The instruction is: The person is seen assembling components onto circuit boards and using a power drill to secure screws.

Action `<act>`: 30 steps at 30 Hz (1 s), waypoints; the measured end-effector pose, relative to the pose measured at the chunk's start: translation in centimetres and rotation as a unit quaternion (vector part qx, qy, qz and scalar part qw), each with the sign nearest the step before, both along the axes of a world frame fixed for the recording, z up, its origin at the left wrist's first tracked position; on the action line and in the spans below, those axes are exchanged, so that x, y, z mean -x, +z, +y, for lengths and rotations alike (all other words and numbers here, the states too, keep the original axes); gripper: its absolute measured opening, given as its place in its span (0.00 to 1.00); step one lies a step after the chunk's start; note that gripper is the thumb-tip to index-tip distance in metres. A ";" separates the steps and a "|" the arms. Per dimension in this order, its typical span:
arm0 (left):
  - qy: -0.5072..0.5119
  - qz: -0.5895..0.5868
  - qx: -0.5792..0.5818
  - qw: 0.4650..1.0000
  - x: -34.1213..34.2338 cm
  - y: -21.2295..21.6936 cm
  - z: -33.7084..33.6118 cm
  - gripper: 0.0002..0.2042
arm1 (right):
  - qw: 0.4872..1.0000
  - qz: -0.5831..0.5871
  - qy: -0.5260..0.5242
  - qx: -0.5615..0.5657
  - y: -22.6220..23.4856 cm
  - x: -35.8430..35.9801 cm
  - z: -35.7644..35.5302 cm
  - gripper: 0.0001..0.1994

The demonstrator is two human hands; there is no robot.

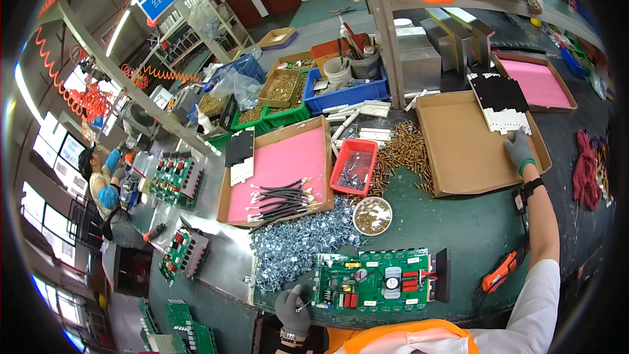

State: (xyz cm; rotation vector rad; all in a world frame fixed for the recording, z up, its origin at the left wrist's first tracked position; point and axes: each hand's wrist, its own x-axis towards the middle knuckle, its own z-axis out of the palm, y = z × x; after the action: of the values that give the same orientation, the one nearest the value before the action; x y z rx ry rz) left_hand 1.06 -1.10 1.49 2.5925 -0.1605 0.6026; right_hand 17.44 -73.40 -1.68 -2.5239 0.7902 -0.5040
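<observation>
Close to my body, my left hand (293,309) wears a grey glove, its fingers closed around a small metal piece with a ring end (301,309). Beside it lies a green circuit board (373,280) with red, yellow and grey components and a dark metal plate at its right end. My right arm stretches far forward. Grey-gloved too, my right hand (519,148) has its fingertips closed at the lower end of the black-and-white strips (501,99), which lie across a cardboard tray (458,180). The fingertips are partly hidden.
Blue-grey metal clips (295,249) heap left of the board, near a white bowl of small screws (372,216). Brass-coloured parts (406,151) spread beside a red bin (354,167). Black cables (282,198) fill part of a pink-lined tray (295,147). An orange power tool (501,271) lies right. A co-worker (105,183) stands left.
</observation>
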 end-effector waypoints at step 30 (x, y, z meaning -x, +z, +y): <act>-0.023 -0.001 0.022 0.999 0.9 -1.1 0.9 0.16 | 0.994 0.077 -0.035 -0.072 4.7 0.5 3.8 0.18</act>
State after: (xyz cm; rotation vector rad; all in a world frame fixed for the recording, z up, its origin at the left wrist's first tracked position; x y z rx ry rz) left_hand 0.21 -0.16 0.37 2.5389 -0.2044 0.5865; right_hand 16.98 -69.56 3.01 -2.4299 0.9395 -0.2669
